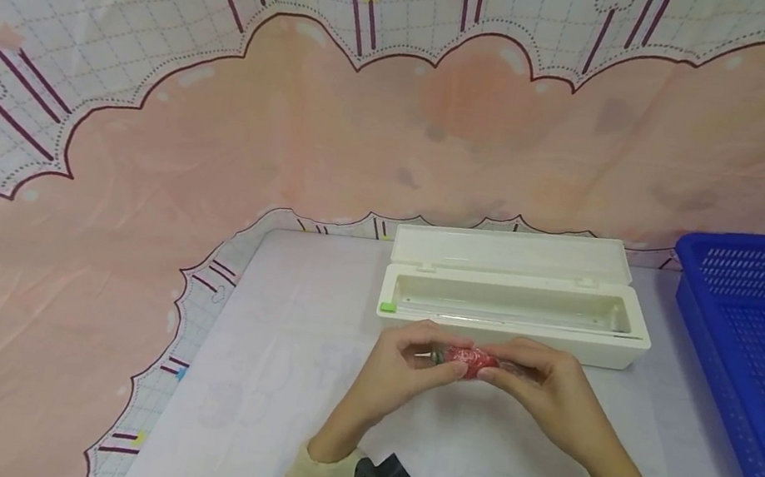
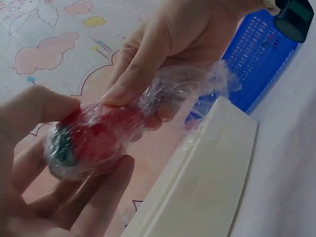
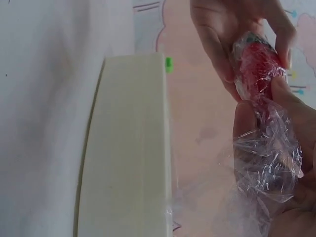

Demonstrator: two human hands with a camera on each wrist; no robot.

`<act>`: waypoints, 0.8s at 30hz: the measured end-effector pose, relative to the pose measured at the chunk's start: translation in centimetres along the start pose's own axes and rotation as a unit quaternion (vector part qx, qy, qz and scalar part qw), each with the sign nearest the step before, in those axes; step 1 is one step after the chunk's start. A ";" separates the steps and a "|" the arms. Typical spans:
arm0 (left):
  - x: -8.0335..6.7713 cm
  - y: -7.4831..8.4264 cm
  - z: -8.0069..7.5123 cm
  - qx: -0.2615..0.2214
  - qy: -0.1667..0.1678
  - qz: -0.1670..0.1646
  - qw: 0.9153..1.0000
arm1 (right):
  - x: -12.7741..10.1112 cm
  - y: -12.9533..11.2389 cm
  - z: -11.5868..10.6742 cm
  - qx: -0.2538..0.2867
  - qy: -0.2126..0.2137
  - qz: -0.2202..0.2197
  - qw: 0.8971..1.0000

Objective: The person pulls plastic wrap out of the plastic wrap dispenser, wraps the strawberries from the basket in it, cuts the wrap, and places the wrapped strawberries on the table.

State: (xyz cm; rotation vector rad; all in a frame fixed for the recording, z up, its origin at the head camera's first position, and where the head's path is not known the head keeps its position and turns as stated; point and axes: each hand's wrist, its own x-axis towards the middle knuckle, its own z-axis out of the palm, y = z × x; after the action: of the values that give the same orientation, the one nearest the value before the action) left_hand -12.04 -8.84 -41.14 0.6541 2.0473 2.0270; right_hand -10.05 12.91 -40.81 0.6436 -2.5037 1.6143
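Observation:
A red strawberry (image 1: pixel 471 363) with a green end, seemingly wrapped in clear cling film, is held between both hands in front of a white box. My left hand (image 1: pixel 399 364) grips the green end between thumb and fingers. From the other side, my right hand (image 1: pixel 558 390) pinches the strawberry's red tip, where the film bunches up. In the left wrist view, a crumpled tail of cling film (image 2: pixel 175 86) trails from the tip past the right hand. Behind the hands stands the white cling film dispenser (image 1: pixel 613 357), its lid raised, with a green slider (image 1: pixel 388 307) at its left end.
A blue plastic basket (image 1: pixel 721 396) with perforated walls stands on the right. White covering (image 1: pixel 251 385) lies over the table. Behind it hangs a pink cloud-patterned cloth (image 1: pixel 368 143). Each sleeve carries a black wrist device (image 1: pixel 382 476).

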 end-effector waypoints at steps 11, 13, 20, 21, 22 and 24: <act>0.0 -0.1 -0.5 0.002 -0.016 -0.028 0.999 | 0.0 0.0 -0.2 -0.027 0.006 -0.021 0.999; 0.0 -0.1 -0.5 -0.006 -0.025 -0.037 0.999 | 0.0 -0.1 -0.2 -0.024 0.003 -0.010 1.000; 0.0 0.3 -0.6 0.017 -0.055 -0.085 0.995 | 0.0 -0.1 -0.3 -0.038 0.005 -0.007 0.999; -0.1 0.3 -0.6 0.031 -0.057 -0.095 0.993 | 0.0 0.0 -0.3 -0.045 0.005 -0.014 0.999; -0.1 0.4 -0.5 0.046 -0.060 -0.105 0.992 | 0.0 0.0 -0.3 -0.052 0.006 -0.020 0.998; -0.2 0.4 -0.5 0.079 -0.071 -0.117 0.987 | -0.1 0.2 -0.3 -0.061 0.006 -0.034 0.998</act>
State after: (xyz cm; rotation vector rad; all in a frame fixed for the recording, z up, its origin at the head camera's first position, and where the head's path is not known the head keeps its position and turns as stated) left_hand -12.02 -9.39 -40.79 0.5375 2.1041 1.6561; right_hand -10.10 13.25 -40.92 0.6924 -2.5193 1.4255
